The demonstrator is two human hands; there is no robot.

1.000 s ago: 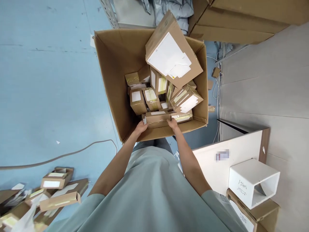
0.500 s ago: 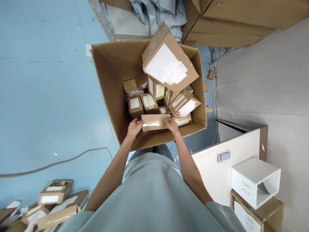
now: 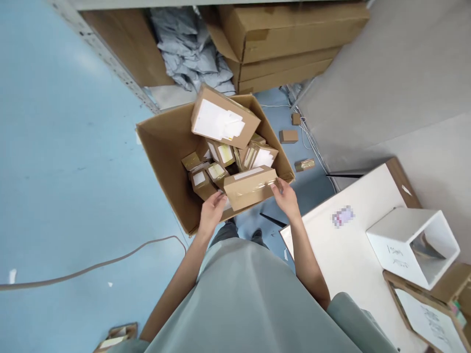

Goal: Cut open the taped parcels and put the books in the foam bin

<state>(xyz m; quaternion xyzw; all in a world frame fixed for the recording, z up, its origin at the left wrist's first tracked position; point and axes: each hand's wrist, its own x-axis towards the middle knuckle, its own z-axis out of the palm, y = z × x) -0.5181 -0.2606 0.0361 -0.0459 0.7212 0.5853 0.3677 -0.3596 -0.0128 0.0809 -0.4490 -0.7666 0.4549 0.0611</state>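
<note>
A small taped cardboard box (image 3: 250, 190) is held level over the near side of a large open carton (image 3: 156, 162). My right hand (image 3: 287, 197) grips its right end, thumb on the front face. At the left end my left hand (image 3: 212, 212) is closed, its fingertips at the box's edge and partly hidden. Inside the carton lie several taped, labelled boxes (image 3: 217, 171). A bigger box with white labels (image 3: 225, 120) rests tilted on top of them at the far side.
Grey plastic mailers (image 3: 195, 54) and large cartons (image 3: 287, 41) sit on a shelf beyond. Small boxes (image 3: 289, 136) and cables lie on the floor at right. A white table (image 3: 342, 255) with a white open-ended box (image 3: 408, 240) stands at right. A hose (image 3: 110, 264) crosses the left floor.
Both hands have raised the small box from the carton's near side, and its top face now shows. The view has shifted, bringing more shelf and table into sight.
</note>
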